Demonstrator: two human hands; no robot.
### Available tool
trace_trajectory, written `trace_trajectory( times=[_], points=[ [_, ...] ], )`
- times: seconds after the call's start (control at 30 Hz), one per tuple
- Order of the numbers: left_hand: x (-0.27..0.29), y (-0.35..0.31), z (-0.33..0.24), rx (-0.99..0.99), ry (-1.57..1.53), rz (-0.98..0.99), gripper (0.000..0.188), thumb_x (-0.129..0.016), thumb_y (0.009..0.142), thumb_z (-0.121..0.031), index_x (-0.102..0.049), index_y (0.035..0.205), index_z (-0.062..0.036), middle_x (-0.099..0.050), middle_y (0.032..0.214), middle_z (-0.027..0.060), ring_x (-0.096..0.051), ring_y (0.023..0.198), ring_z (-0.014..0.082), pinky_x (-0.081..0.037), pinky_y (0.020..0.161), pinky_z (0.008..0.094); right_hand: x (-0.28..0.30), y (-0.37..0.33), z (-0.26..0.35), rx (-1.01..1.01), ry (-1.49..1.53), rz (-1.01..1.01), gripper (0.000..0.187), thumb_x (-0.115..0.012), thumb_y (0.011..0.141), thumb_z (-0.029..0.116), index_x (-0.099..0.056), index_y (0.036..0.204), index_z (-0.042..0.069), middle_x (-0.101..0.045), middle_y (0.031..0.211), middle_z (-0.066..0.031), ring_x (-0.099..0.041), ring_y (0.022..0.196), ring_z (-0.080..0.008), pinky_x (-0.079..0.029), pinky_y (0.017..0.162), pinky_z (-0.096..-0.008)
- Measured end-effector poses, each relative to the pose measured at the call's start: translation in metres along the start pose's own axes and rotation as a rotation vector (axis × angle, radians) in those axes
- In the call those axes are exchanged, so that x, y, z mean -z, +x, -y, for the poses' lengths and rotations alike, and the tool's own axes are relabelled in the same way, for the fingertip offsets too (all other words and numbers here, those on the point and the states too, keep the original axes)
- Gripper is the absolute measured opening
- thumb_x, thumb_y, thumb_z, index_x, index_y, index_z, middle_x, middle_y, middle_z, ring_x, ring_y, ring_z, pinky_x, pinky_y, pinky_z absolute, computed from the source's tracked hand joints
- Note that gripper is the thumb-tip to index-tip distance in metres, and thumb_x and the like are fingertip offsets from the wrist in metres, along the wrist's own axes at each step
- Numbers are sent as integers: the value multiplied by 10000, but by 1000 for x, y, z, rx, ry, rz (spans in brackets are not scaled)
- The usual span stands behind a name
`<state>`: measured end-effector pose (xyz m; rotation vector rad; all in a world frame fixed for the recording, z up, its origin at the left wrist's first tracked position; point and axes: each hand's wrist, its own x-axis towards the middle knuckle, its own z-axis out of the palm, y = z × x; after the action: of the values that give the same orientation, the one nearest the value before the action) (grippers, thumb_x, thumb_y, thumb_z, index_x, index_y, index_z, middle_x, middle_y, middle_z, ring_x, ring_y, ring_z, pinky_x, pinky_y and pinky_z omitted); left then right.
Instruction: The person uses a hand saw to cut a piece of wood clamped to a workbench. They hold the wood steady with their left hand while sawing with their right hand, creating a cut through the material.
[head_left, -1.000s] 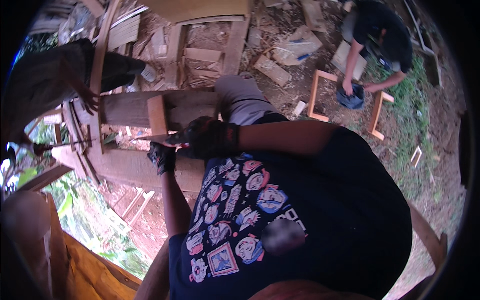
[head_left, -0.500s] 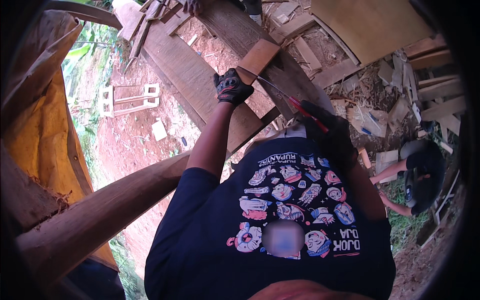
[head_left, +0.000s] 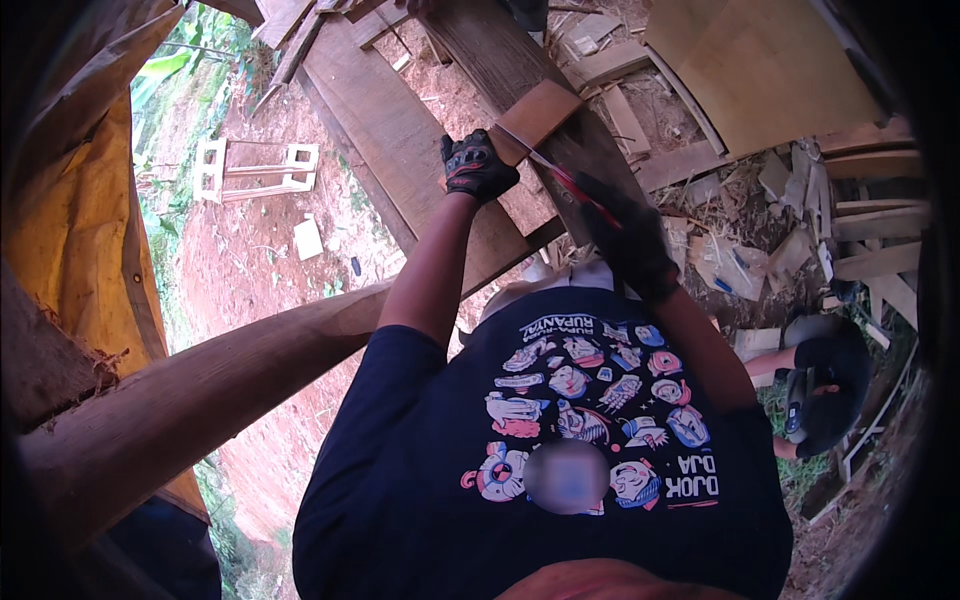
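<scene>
A short reddish-brown wooden board (head_left: 541, 110) lies across a dark long plank (head_left: 478, 45), its near-left end jutting past the plank's edge. In a black glove, my left hand (head_left: 481, 168) is closed on that jutting end, thumb out to the left. My right hand (head_left: 628, 240), also in a black glove, is wrapped round the red handle of a saw (head_left: 566, 178). The saw's thin blade reaches up and left onto the short board, close to my left hand. Part of the handle is hidden under my right fingers.
A wide plank (head_left: 375, 105) runs beside the dark one. Left of me are a thick log (head_left: 210, 400) and an orange tarp (head_left: 90, 230). A small wooden frame (head_left: 258, 170) stands on the soil. Plywood (head_left: 750, 75) and scrap lie at the right, where another person (head_left: 835, 385) crouches.
My right hand has pushed the saw forward, up and to the left, along the short board. My left hand keeps its hold. The view has shifted slightly.
</scene>
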<state>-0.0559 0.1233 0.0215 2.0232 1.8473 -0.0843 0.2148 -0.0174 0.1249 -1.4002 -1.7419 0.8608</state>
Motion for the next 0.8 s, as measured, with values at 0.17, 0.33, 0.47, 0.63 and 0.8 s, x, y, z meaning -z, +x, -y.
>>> trace_trajectory(
  times=[0.17, 0.33, 0.47, 0.63, 0.8],
  points=[
    [10, -8, -4, 29, -73, 58, 802, -856, 730, -466, -680, 1368, -12, -784, 1285, 231, -733, 1307, 437, -249, 1357, 643, 44, -31, 8, -103, 11, 71, 406, -756, 1091, 193, -752, 1497, 194, -857, 1113, -162, -857, 948, -302, -661, 797, -427],
    [2, -1, -1, -12, -66, -7, 813, -864, 716, -476, -671, 1350, -6, -790, 1237, 238, -743, 1284, 435, -237, 1355, 662, -22, 38, -22, 26, 26, 17, 415, -772, 1077, 171, -758, 1491, 145, -829, 1293, -216, -833, 1156, -349, -659, 937, -432],
    [5, -1, -6, 1, -72, 7, 843, -864, 712, -476, -661, 1372, 7, -784, 1257, 239, -735, 1300, 434, -221, 1365, 661, -40, 56, -23, 52, 75, -25, 398, -767, 1080, 187, -768, 1477, 164, -825, 1307, -214, -822, 1193, -353, -654, 970, -440],
    [3, -2, 0, 30, -53, -11, 838, -870, 704, -455, -660, 1370, 9, -795, 1256, 246, -738, 1302, 441, -223, 1380, 632, -16, 42, -10, 66, 16, -3, 408, -771, 1075, 185, -765, 1483, 185, -838, 1267, -195, -841, 1114, -345, -661, 913, -435],
    [10, -7, -6, 41, -97, 21, 776, -859, 722, -435, -679, 1337, 2, -794, 1259, 250, -738, 1301, 443, -214, 1386, 633, 35, -9, 11, -97, -26, 113, 422, -791, 1064, 201, -762, 1485, 185, -842, 1247, -191, -863, 1000, -316, -665, 822, -430]
  ],
)
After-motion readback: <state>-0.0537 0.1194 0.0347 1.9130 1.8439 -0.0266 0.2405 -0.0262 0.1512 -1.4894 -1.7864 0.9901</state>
